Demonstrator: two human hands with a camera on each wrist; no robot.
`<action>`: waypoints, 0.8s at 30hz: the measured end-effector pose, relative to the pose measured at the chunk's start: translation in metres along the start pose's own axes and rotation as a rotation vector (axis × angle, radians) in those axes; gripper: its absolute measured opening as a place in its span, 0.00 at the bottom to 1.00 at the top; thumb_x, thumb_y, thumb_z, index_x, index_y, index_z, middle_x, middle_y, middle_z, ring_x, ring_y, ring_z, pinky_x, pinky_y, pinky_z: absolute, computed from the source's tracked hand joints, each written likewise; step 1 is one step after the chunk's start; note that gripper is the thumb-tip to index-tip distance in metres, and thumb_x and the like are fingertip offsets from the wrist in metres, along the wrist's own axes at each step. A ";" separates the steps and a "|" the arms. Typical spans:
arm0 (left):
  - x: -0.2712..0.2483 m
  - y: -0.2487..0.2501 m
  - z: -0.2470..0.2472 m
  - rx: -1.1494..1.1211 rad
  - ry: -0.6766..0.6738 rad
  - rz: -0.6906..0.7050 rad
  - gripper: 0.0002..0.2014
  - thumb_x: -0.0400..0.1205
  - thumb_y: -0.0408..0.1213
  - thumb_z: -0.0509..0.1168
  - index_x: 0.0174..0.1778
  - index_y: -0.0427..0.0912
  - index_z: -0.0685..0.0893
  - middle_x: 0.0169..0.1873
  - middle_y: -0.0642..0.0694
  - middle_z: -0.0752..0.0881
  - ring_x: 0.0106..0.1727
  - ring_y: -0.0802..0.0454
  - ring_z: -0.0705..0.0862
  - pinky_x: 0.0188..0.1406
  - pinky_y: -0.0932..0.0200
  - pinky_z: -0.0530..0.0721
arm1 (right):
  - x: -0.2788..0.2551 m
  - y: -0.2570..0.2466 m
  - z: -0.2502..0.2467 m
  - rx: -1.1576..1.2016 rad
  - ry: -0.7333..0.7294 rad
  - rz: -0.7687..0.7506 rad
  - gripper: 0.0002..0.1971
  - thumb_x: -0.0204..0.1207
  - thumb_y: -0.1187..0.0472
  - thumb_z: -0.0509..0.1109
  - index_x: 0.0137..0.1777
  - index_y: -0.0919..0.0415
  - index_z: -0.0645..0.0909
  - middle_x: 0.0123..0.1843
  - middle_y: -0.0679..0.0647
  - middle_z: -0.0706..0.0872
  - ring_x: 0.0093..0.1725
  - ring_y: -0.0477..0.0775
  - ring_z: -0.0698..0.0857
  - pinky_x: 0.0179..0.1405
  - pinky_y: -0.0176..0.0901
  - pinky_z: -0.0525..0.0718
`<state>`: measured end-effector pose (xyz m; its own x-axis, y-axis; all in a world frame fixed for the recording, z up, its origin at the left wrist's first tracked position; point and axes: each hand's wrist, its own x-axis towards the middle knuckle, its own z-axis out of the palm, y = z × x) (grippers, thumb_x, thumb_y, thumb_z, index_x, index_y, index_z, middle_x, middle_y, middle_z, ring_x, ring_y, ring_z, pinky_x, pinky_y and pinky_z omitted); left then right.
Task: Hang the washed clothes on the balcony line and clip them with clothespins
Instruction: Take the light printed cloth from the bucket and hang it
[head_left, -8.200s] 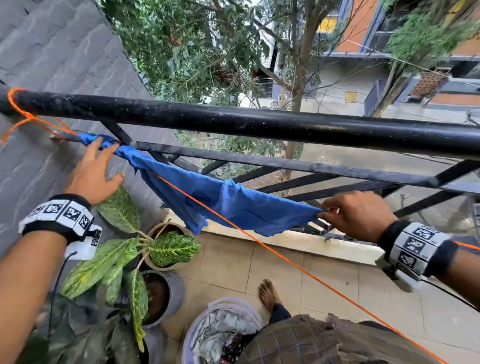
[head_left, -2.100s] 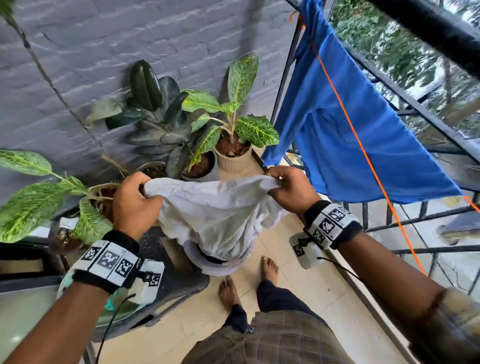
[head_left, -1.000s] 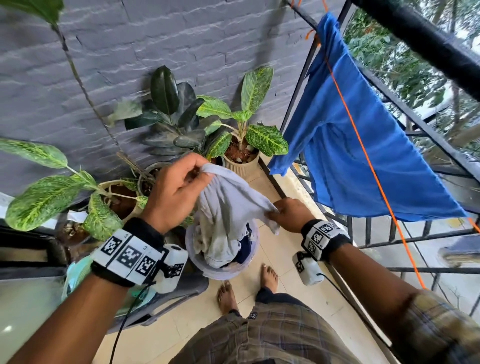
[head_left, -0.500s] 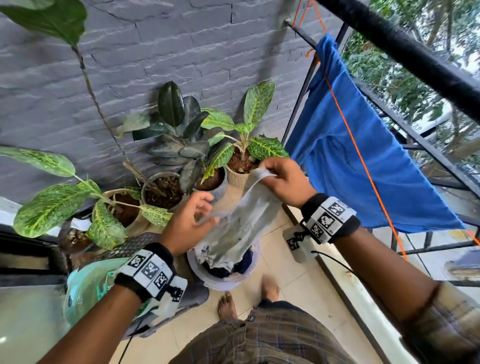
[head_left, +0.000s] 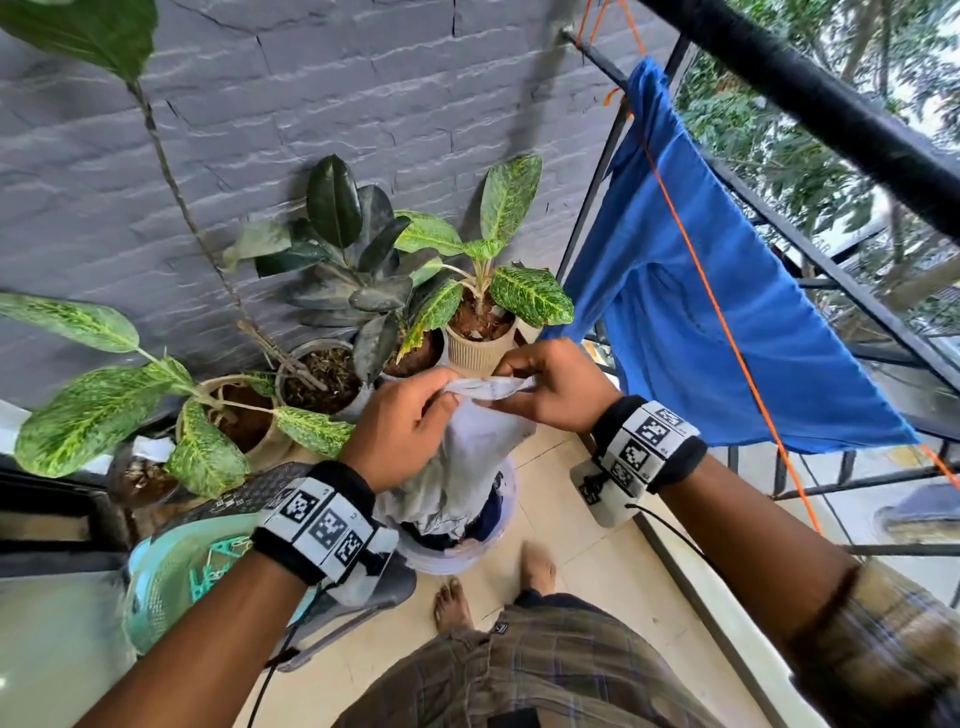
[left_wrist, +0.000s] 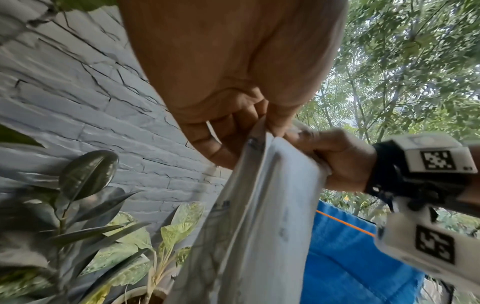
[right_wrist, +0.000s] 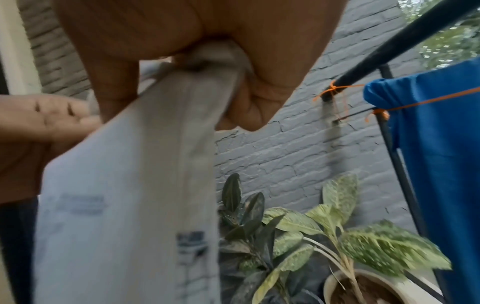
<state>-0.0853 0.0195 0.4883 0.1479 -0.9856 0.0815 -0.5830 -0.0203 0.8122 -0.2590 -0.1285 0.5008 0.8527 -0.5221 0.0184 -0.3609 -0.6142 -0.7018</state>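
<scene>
A white garment (head_left: 467, 452) with faint print hangs from both my hands above the white laundry bucket (head_left: 457, 556). My left hand (head_left: 415, 421) pinches its top edge; my right hand (head_left: 540, 384) grips the same edge beside it. In the left wrist view the white garment (left_wrist: 259, 216) drops from my left hand (left_wrist: 241, 131), and my right hand (left_wrist: 335, 156) holds its other corner. In the right wrist view my right hand (right_wrist: 207, 67) bunches the cloth (right_wrist: 135, 195). A blue shirt (head_left: 717, 322) hangs over the orange line (head_left: 727, 332) at the right.
Several potted plants (head_left: 467, 291) stand against the grey brick wall (head_left: 311, 104). A teal basket (head_left: 171, 577) holding green clothespins (head_left: 218, 566) sits lower left. The black balcony railing (head_left: 831, 109) runs along the right. My bare feet (head_left: 535, 571) stand on the beige tiled floor.
My left hand has come up to the garment's top edge beside my right hand and now pinches it; the cloth has risen slightly from the bucket.
</scene>
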 end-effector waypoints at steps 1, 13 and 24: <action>0.001 0.002 -0.004 -0.049 0.023 -0.021 0.11 0.85 0.41 0.57 0.56 0.48 0.84 0.40 0.50 0.87 0.38 0.48 0.85 0.36 0.45 0.83 | -0.005 0.006 0.003 0.022 -0.006 0.025 0.10 0.72 0.47 0.79 0.37 0.51 0.85 0.27 0.42 0.82 0.27 0.43 0.79 0.27 0.34 0.72; 0.003 0.014 -0.028 -0.224 -0.067 -0.154 0.06 0.79 0.40 0.65 0.49 0.48 0.77 0.39 0.51 0.88 0.37 0.58 0.85 0.38 0.55 0.79 | -0.015 0.006 0.057 0.958 0.224 0.374 0.12 0.76 0.66 0.64 0.57 0.57 0.82 0.46 0.47 0.89 0.46 0.47 0.87 0.45 0.34 0.84; 0.005 0.017 -0.021 0.094 -0.042 -0.050 0.11 0.84 0.40 0.69 0.62 0.50 0.87 0.33 0.64 0.81 0.28 0.71 0.79 0.23 0.74 0.69 | -0.007 -0.013 0.045 0.854 0.109 0.191 0.04 0.74 0.66 0.71 0.43 0.59 0.78 0.37 0.47 0.83 0.37 0.46 0.81 0.37 0.34 0.78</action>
<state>-0.0777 0.0178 0.5146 0.1462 -0.9891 0.0160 -0.6484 -0.0836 0.7567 -0.2429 -0.0904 0.4772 0.7502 -0.6508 -0.1167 -0.0509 0.1191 -0.9916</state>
